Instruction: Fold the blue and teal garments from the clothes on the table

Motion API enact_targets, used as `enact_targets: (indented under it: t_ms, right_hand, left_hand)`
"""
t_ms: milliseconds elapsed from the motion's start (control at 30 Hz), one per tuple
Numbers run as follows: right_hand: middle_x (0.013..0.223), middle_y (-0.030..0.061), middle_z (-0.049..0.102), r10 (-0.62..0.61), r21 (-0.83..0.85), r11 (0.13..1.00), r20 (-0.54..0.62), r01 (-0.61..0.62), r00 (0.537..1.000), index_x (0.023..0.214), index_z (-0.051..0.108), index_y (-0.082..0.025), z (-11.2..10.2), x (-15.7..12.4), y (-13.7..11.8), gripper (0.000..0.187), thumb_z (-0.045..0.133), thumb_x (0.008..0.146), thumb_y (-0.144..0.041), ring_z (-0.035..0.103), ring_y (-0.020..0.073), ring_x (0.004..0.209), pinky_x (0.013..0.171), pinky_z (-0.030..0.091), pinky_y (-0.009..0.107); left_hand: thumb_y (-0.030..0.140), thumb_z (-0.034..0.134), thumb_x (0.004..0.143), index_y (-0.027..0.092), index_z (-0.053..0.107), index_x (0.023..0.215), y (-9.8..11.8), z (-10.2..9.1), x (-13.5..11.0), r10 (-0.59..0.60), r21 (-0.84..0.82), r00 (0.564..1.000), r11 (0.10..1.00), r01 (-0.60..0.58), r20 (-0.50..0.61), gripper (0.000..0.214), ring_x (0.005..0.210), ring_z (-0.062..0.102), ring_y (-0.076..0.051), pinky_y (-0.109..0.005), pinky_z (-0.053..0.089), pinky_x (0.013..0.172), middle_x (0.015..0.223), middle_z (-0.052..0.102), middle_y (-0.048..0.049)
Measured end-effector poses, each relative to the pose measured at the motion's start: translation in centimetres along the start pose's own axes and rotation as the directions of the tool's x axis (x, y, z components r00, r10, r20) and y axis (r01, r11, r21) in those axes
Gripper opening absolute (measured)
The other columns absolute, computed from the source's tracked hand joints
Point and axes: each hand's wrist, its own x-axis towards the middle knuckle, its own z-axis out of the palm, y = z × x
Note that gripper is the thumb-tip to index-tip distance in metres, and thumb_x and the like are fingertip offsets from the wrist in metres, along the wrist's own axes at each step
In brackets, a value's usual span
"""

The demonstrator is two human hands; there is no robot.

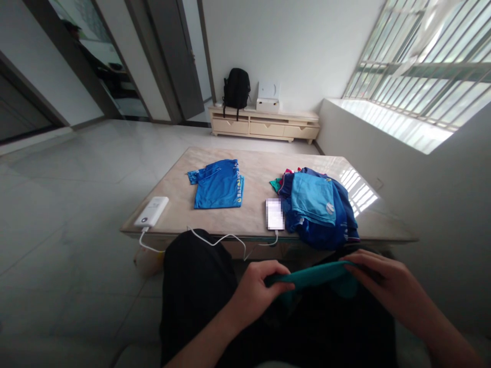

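Observation:
A teal garment (314,276) stretches across my lap, below the near edge of the table. My left hand (257,291) grips its left end and my right hand (383,286) grips its right end. On the marble table (253,163) a folded blue shirt (218,185) lies flat at centre left. A loose pile of blue clothes (318,209) sits at the right, just beyond my hands.
A white power bank (152,211) lies at the table's left front corner, its cable (215,240) running to a phone (274,214) beside the pile. A low cabinet (264,127) with a black backpack (236,88) stands against the far wall. A barred window (418,66) is at the right.

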Motion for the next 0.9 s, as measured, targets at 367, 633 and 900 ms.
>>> enact_targets:
  t_ms: [367,633,900]
  right_hand:
    - [0.089,0.0009,0.083,0.009,-0.092,0.995,-0.287,-0.037,0.958,0.091,0.086,-0.032,-2.9,-0.3,0.2,0.022,0.071,0.083,-0.046,0.079,0.0244,0.073,0.061,0.062,0.027]
    - [0.094,-0.0035,0.082,-0.057,-0.259,0.964,-0.409,-0.056,0.911,0.094,0.085,-0.034,-2.4,-0.9,0.3,0.024,0.068,0.087,-0.049,0.079,0.0210,0.077,0.062,0.060,0.024]
    - [0.104,-0.0048,0.080,-0.098,-0.262,0.964,-0.480,-0.036,0.872,0.104,0.078,-0.037,-1.8,-2.1,-1.8,0.015,0.068,0.093,-0.040,0.078,0.0189,0.085,0.069,0.059,0.024]
  left_hand:
    - [0.029,0.071,0.090,0.019,0.077,0.093,-2.9,-0.8,0.7,-0.041,0.265,0.978,0.964,-0.015,0.205,0.012,0.080,0.065,-0.017,-0.025,0.044,0.074,0.086,0.074,0.0003]
    - [0.012,0.060,0.083,0.020,0.060,0.090,-5.7,0.1,0.5,0.094,0.362,0.979,0.919,-0.156,0.184,0.011,0.091,0.058,-0.019,-0.028,0.043,0.081,0.092,0.063,-0.0018]
    - [0.012,0.051,0.091,0.021,0.054,0.096,-7.5,2.6,1.0,0.127,0.226,0.991,0.965,-0.135,0.048,0.011,0.086,0.057,-0.018,-0.028,0.044,0.080,0.093,0.059,-0.0012]
